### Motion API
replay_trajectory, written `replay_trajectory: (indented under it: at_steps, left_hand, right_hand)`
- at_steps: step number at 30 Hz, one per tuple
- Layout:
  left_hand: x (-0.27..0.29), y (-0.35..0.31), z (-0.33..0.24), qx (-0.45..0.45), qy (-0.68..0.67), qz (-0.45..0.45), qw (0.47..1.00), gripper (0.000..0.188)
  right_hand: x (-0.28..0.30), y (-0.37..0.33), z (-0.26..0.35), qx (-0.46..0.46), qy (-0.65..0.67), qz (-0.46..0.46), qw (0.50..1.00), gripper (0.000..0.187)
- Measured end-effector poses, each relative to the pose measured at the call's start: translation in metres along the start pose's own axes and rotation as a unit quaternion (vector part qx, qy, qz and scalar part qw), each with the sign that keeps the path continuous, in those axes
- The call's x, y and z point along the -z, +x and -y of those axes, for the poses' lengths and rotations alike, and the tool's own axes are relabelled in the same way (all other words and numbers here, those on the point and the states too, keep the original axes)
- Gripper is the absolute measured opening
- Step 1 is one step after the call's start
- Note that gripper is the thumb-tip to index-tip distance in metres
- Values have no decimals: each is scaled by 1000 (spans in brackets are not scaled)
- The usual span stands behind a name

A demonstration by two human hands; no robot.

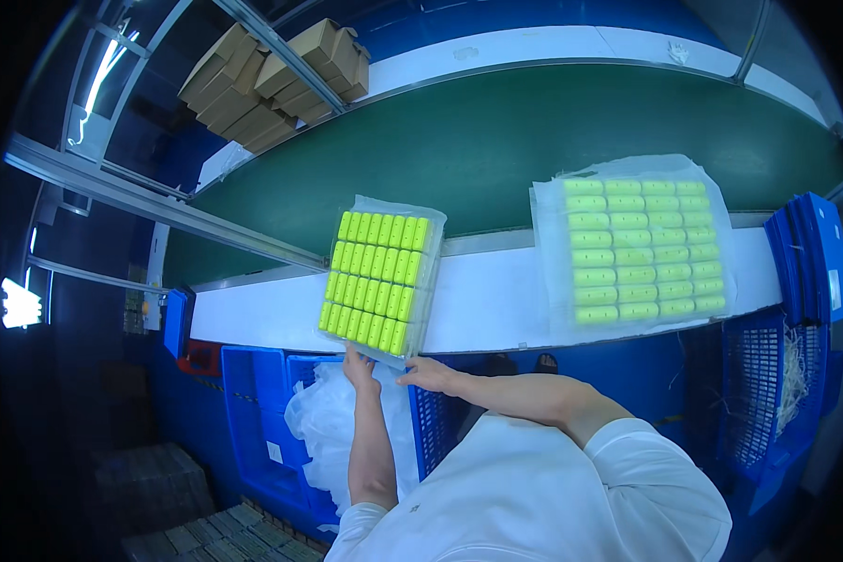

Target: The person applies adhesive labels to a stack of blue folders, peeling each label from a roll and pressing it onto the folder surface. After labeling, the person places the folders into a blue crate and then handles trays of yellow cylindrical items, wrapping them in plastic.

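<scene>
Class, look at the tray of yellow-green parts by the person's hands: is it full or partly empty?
Full: the tray shows unbroken rows of yellow-green parts, no gaps visible.

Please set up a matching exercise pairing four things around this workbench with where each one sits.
Things:
1. Left hand
2. Larger tray of yellow-green parts
3. Cardboard boxes
4. White plastic bags

Places:
A. On the shelf, upper left
B. At the smaller tray's near edge
C. In the blue crate below the bench
D. On the white ledge, at the right

Pairs: 1-B, 2-D, 3-A, 4-C
</scene>
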State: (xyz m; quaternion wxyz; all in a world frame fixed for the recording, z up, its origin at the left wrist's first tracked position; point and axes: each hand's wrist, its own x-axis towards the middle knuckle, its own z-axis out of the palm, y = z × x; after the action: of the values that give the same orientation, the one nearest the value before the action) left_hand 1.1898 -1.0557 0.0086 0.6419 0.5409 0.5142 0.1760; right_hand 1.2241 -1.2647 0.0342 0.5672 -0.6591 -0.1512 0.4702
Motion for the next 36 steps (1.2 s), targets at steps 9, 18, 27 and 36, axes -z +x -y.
replay_trajectory:
  at_steps: [9,18,27,36]
  left_hand:
    - [-3,11,13,-19,40,25,999,36]
    - [16,15,10,-66,43,83,993,16]
    - [17,-28,-48,26,-227,130,965,27]
    - [13,-39,-57,48,-186,143,971,31]
  right_hand:
    - [30,-29,-64,-55,47,-102,992,38]
    - [26,-28,-68,-122,192,-196,954,39]
    - [63,58,22,-2,403,-262,877,85]
    - [120,126,15,-12,262,-448,855,63]
